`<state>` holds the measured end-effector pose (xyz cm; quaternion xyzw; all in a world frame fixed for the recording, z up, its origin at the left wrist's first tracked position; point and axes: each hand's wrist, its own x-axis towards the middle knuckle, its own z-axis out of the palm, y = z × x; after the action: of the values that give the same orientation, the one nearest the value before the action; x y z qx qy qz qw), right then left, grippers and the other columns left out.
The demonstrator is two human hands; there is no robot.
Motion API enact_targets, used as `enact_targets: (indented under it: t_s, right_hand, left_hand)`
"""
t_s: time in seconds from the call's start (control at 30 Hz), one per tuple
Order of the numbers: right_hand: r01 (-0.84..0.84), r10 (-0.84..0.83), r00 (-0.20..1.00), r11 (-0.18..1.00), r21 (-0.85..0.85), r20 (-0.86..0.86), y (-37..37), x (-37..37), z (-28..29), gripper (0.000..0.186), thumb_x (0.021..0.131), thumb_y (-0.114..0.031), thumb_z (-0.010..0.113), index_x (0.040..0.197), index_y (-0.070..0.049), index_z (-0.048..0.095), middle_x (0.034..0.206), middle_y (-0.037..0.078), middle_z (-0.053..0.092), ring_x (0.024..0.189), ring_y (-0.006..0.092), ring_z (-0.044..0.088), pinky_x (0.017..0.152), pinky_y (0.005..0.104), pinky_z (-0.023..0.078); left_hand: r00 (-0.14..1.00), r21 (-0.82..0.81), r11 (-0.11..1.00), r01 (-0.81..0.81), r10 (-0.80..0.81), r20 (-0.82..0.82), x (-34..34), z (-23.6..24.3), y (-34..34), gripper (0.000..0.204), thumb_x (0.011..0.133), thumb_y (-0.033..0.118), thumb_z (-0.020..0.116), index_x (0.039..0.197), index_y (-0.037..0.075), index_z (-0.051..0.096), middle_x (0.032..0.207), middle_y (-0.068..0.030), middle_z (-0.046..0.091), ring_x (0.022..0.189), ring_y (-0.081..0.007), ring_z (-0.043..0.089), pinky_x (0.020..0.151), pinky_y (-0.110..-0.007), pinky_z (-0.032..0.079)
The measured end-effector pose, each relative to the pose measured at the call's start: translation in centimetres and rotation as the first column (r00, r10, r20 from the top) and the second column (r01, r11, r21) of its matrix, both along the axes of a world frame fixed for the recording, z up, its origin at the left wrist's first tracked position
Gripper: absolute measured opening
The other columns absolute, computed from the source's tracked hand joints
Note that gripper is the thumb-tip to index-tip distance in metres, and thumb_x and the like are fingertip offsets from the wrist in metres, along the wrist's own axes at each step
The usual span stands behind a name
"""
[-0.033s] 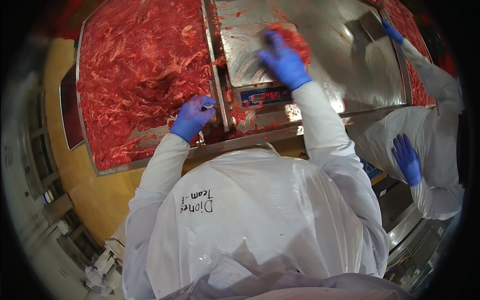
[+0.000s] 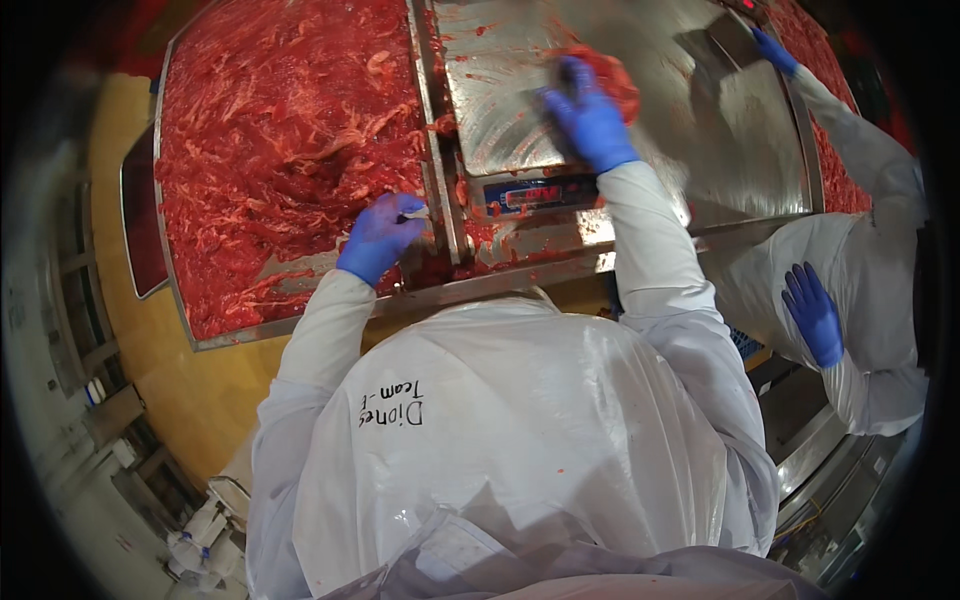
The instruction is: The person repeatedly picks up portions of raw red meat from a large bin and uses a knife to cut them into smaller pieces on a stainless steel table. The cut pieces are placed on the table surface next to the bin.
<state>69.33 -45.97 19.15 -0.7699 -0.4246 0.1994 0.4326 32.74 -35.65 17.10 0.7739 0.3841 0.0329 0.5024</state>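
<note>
My right hand (image 2: 598, 125), in a blue glove, is closed on a clump of red meat (image 2: 622, 88) above the right edge of a steel scale plate (image 2: 500, 110). The hand is slightly blurred and its palm side is hidden. Below the plate sits the scale's blue display (image 2: 540, 195) with red digits. My left hand (image 2: 378, 240), also blue-gloved, is at the near right corner of a tray of shredded raw meat (image 2: 290, 150). Its fingers are curled, thumb and forefinger close together; what lies between them is too small to name.
A steel divider (image 2: 437, 160) separates the meat tray from the scale. Smooth steel tabletop (image 2: 730, 140) extends rightward. At right, a co-worker's gloved hand (image 2: 775, 50) touches a metal piece; the other gloved hand (image 2: 815, 315) rests against a white apron. More meat (image 2: 850, 180) lies at far right.
My right hand has shifted slightly right with the clump of meat, toward the edge of the scale plate. My left hand has hardly moved. The co-worker's upper hand has moved slightly left.
</note>
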Motion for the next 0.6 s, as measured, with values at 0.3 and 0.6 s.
enact_targets:
  t_s: [0.3,0.6]
  right_hand:
    - [0.231,-0.229,0.971,0.973,0.021,-0.067,-17.4,-3.7,-9.4,0.046,0.104,-0.026,0.068,0.139,0.001,0.055,0.119,0.012,0.065,0.103,0.0202,0.064,0.091,0.0368,0.053]
    - [0.098,-0.027,0.965,0.959,-0.266,0.261,-19.1,-7.3,-9.7,0.057,0.092,-0.039,0.075,0.133,-0.002,0.059,0.105,0.015,0.069,0.088,0.0294,0.069,0.082,0.0421,0.056]
  left_hand:
    - [0.440,0.363,0.391,-0.846,0.896,0.060,-29.7,-2.1,14.2,0.074,0.089,0.029,0.081,0.149,-0.004,0.053,0.149,-0.0250,0.058,0.134,-0.0346,0.059,0.113,-0.043,0.047]
    - [0.567,0.485,0.594,-0.642,0.793,-0.222,-34.4,-9.6,17.2,0.058,0.086,0.032,0.083,0.133,0.000,0.068,0.123,-0.0189,0.074,0.112,-0.0256,0.071,0.092,-0.043,0.057]
